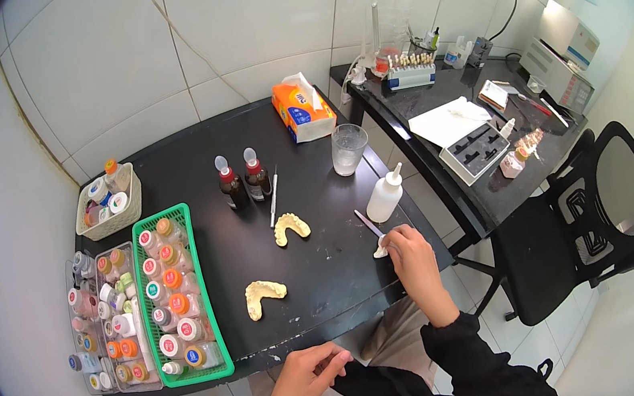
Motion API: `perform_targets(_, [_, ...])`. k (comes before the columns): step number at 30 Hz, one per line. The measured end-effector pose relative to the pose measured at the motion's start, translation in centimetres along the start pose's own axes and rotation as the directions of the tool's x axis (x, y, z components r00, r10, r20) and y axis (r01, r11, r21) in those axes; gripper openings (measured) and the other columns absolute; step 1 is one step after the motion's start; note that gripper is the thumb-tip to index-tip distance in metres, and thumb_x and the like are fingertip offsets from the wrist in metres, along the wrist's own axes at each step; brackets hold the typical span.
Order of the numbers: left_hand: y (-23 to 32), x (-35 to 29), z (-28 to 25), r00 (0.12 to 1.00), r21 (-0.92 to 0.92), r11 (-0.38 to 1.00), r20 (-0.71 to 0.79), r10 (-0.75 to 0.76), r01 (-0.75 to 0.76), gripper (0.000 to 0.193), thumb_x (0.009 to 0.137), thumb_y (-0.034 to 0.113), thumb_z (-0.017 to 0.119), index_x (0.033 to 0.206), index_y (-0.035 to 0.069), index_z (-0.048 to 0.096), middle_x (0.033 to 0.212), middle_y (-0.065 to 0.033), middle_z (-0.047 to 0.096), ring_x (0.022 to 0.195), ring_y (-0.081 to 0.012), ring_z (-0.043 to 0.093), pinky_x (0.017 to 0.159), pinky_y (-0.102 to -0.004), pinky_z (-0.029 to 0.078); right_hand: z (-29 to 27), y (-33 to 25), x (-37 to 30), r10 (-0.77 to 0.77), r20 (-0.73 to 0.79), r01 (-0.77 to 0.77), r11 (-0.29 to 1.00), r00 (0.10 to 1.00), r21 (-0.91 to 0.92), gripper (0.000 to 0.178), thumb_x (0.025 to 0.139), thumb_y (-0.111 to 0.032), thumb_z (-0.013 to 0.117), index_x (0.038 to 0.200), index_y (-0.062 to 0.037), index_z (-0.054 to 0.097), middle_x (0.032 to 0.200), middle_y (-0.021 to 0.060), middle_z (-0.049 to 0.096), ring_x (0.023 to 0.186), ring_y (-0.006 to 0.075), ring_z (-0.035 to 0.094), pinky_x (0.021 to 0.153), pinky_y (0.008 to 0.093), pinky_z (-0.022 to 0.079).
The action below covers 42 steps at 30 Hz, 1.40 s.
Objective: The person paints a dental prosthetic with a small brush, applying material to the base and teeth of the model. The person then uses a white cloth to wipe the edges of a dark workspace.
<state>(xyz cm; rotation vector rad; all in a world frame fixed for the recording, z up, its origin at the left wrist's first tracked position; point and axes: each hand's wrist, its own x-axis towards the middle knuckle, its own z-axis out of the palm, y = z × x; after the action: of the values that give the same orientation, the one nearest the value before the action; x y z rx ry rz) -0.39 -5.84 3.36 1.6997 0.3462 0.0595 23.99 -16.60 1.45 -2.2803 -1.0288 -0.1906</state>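
My right hand (417, 265) is at the right front of the black table, fingertips pinched on a small white wad (380, 248) that looks like tissue or cotton. A slim tool with a pale purple handle (367, 222) slants up to the left from those fingers; its lower end is hidden. Just beyond stands a white squeeze bottle (385, 195) with a pointed nozzle. Over my lap, off the table's front edge, my left hand (308, 379) is loosely curled, with nothing visible in it. Two cream dental arch models, one nearer (263, 295) and one farther (291, 227), lie mid-table.
Two brown dropper bottles (233, 189) stand beside a thin white-handled instrument (275, 197). A glass of water (348, 150) and tissue pack (304, 109) are behind. A green basket (217, 325) of jars lines the left. A side desk (479, 199) and black chair (532, 257) stand right.
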Motion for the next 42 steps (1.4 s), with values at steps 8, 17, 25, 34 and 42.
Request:
perform_targets(8, [-1.0,-0.4,0.1,0.996,0.019,1.0,-0.092,-0.001,0.003,0.021,0.094,0.018,0.058,0.089,-0.001,0.067,0.067,-0.0035,0.064,0.059,-0.0071,0.061,0.053,-0.0198,0.048,0.6,1.8,1.6,-0.038,-0.002,0.038,0.998,0.999,0.048,0.007,0.082,-0.003,0.061,0.089,-0.0039,0.06,0.095,0.0095,0.06,0.091,0.0306,0.059,0.076,0.0419,0.048])
perform_targets(17, [-1.2,-0.7,-0.1,0.993,0.016,1.0,-0.122,0.003,-0.001,0.023,0.095,0.019,0.056,0.088,0.001,0.067,0.066,-0.0024,0.064,0.055,-0.0057,0.058,0.05,-0.0205,0.043,-2.7,5.1,3.4,0.278,-0.038,-0.239,0.882,0.96,0.405,0.02,0.091,-0.012,0.055,0.104,0.0005,0.048,0.086,0.0153,0.058,0.079,0.0248,0.06,0.072,0.0337,0.046])
perform_targets(25, [-1.7,-1.0,-0.1,0.987,0.063,0.997,-0.152,0.052,-0.043,0.021,0.094,0.017,0.057,0.088,0.001,0.068,0.067,-0.0038,0.065,0.057,-0.0065,0.059,0.051,-0.0204,0.043,2.4,6.2,9.2,0.052,0.037,-0.064,0.843,0.998,0.535,0.053,0.074,-0.024,0.081,0.115,0.0011,0.059,0.101,0.0121,0.069,0.092,0.0158,0.064,0.082,0.0304,0.049])
perform_targets(34, [-2.6,-1.8,-0.8,0.98,0.065,0.998,-0.196,0.026,-0.013,0.017,0.092,0.014,0.059,0.087,0.001,0.069,0.071,-0.0049,0.067,0.06,-0.0079,0.062,0.053,-0.0211,0.046,2.2,5.4,11.9,0.038,0.003,-0.036,0.93,0.999,0.366,0.054,0.08,-0.032,0.076,0.117,0.0012,0.055,0.105,0.0182,0.066,0.096,0.0265,0.065,0.084,0.0339,0.049])
perform_targets(42, [-2.4,0.1,-0.7,0.978,0.022,0.991,-0.161,0.131,-0.129,0.014,0.09,0.012,0.062,0.086,0.001,0.069,0.07,-0.0036,0.066,0.059,-0.0075,0.06,0.052,-0.021,0.044,-3.0,2.6,0.7,0.043,-0.017,-0.041,0.997,0.999,0.061,0.021,0.089,-0.004,0.054,0.108,0.0043,0.058,0.096,0.0169,0.058,0.09,0.0343,0.056,0.079,0.0404,0.044])
